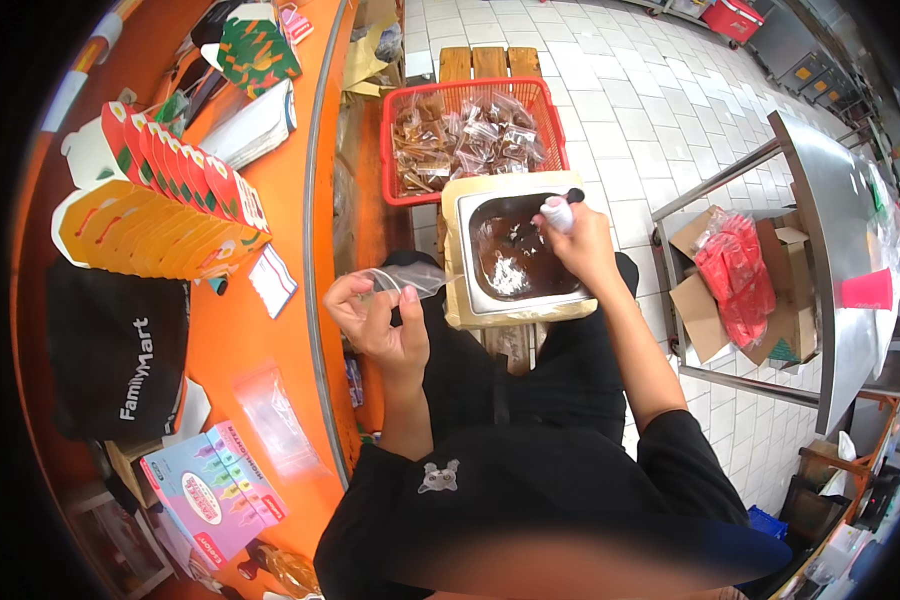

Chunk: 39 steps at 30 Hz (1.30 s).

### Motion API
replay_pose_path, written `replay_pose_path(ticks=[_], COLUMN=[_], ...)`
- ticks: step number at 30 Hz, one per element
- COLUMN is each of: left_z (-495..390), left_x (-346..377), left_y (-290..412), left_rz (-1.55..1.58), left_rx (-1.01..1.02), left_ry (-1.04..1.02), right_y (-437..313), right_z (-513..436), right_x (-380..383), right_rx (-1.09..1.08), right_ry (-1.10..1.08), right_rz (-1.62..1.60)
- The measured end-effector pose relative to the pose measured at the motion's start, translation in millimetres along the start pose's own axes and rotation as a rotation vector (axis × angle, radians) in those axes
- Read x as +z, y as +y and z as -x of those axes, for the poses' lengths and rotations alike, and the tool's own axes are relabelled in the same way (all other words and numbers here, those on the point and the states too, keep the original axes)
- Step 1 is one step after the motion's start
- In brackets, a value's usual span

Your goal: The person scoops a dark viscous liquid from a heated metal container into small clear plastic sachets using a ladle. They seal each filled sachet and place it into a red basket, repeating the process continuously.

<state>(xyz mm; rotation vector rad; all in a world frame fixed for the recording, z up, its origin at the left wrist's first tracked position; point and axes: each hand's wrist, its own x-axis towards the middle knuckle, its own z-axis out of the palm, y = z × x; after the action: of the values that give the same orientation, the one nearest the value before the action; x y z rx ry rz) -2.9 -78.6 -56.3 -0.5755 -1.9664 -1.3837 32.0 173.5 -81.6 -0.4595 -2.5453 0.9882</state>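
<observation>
A square steel pan (pixel 504 306) of dark brown sauce rests in a cream-coloured surround in front of my lap. My right hand (pixel 581 244) grips a small white cylindrical tool (pixel 557 215) with a dark end, over the upper right part of the pan; its lower end is unclear. Left of the pan, my left hand (pixel 386 322) holds a clear plastic bag (pixel 420 280) between its fingers, the bag reaching towards the pan's rim. Beyond the pan stands a red plastic basket (pixel 559 124) with many small clear bags of brown sauce.
At the left, an orange counter (pixel 247 341) bears a row of folded food boxes (pixel 157 225), a black bag (pixel 120 360), clear bags (pixel 277 420) and a highlighter box (pixel 214 491). A wooden stool (pixel 490 64) supports the basket. A steel table (pixel 817 262) stands at the right, with an open carton below.
</observation>
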Motion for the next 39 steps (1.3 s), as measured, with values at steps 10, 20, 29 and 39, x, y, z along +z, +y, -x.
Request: replay_pose_path(ticks=[10, 20, 29, 39], left_z=[-4.7, -11.7, -12.5, -13.5], left_x=[16.8, 27.6, 39.9, 63.8], left_y=[2.5, 10.1, 15.7, 10.9], left_rz=[0.557, 0.615, 0.562, 0.577], left_rx=[-0.221, -0.059, -0.167, -0.295], left_ry=[-0.112, -0.073, -0.138, -0.323], right_y=[7.6, 36.2, 16.2, 3.7], right_z=[3.7, 41.5, 23.1, 21.7], right_x=[-18.7, -36.7, -77.7, -80.1], right_rx=[0.450, 0.641, 0.344, 0.414], right_ry=[-0.215, 0.143, 0.342, 0.498], right_rz=[-0.553, -1.069, -1.155, -1.199])
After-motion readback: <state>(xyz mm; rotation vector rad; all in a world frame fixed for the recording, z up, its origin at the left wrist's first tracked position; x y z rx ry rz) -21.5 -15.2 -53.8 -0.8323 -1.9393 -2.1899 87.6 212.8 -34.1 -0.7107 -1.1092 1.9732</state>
